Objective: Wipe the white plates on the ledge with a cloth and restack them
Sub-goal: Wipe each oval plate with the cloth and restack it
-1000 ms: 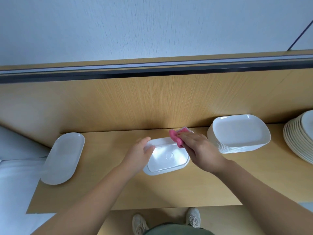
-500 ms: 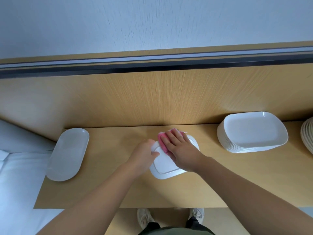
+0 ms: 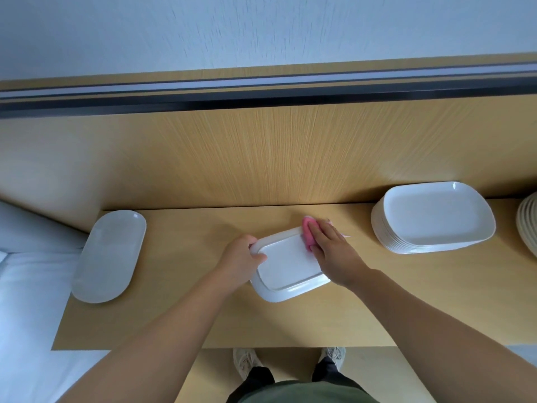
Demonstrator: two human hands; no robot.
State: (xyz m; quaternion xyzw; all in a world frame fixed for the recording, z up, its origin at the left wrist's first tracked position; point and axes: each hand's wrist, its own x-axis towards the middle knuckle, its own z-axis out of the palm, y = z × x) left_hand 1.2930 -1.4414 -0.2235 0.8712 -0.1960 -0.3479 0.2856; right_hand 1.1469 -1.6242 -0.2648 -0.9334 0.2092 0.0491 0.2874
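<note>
1. White plate (image 3: 286,263): flat on the ledge (image 3: 203,315), about midway along it, turned a little askew to the front edge. Set out alone, apparently so that a cloth can run over its whole face.
2. Pink cloth (image 3: 307,231): on the plate's far right corner, mostly hidden under fingers, with only a bunched edge showing. Probably working the rim there.
3. Right hand (image 3: 334,254): palm down over the cloth, fingers straight and close together. Presses rather than grips, which suits a flat sweeping stroke.
4. Left hand (image 3: 241,258): curled round the plate's left end, thumb lying over the rim, fingers wrapped at the far corner. Serves, by the look of it, to stop the plate sliding under the wiping pressure.
5. Stack of matching plates (image 3: 433,219): further right on the ledge, well apart from both hands, close against the wooden back panel (image 3: 276,158). Cannot tell whether wiped or waiting.
6. Oval plate (image 3: 109,255): alone at the left end, near the ledge's edge and within the left hand's reach.
7. Round plates (image 3: 527,225): stacked at the far right, cut off by the frame.
</note>
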